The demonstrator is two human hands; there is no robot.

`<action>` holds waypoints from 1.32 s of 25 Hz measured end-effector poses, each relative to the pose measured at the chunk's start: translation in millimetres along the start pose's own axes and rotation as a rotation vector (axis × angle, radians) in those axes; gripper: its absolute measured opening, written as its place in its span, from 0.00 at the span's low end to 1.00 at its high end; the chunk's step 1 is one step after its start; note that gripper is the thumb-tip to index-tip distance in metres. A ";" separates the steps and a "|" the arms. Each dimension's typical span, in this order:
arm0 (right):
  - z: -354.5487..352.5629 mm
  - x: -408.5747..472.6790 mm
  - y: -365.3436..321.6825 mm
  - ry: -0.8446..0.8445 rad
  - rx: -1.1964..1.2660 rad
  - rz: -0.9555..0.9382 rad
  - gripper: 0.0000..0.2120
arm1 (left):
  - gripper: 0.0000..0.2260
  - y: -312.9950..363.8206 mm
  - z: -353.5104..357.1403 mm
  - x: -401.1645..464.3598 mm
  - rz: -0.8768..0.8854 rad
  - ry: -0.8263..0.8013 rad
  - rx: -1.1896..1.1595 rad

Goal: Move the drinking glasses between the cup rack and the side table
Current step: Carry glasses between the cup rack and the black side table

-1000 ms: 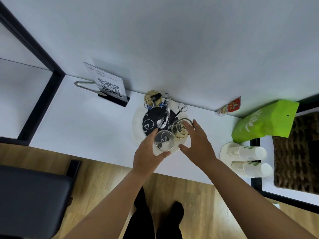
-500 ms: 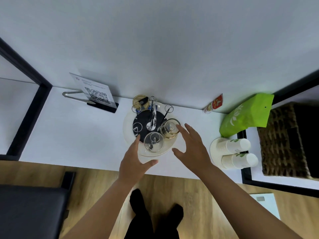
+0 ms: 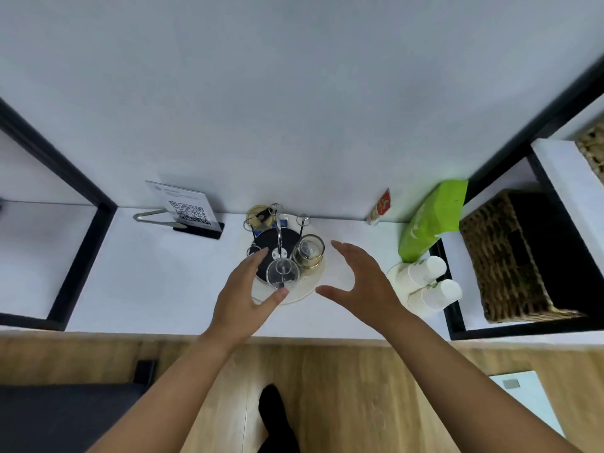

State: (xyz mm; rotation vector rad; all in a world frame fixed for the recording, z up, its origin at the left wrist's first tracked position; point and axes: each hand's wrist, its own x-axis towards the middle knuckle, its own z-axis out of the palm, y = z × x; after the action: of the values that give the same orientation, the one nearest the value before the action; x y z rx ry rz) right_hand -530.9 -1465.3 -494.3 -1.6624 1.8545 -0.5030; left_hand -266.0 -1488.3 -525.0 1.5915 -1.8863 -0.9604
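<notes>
A wire cup rack with a black round base stands on a white round tray on the white table. Two clear drinking glasses hang upside down on it: one at the front, one with a gold rim to its right. A third gold-rimmed glass sits at the back left. My left hand hovers just left of the front glass, fingers straight, holding nothing. My right hand is spread open right of the tray, apart from the glasses.
A QR-code sign and metal tongs lie left of the rack. Right of it are a small red sachet, a green bag, stacked paper cups and a wicker basket. A dark seat is at lower left.
My left hand let go of the front glass, which now hangs on the rack. Both hands drew back from the glasses and spread open.
</notes>
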 end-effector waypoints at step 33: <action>-345.2 -390.9 -39.6 0.825 0.095 0.088 0.31 | 0.22 487.9 -6.5 -155.4 0.965 -0.375 0.021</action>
State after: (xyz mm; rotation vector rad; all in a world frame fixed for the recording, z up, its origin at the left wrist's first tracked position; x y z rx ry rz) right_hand -707.8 -1123.3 -140.3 -1.3957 2.3884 -1.3666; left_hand -538.8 -1302.0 -133.7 0.3477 -2.5013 -0.7928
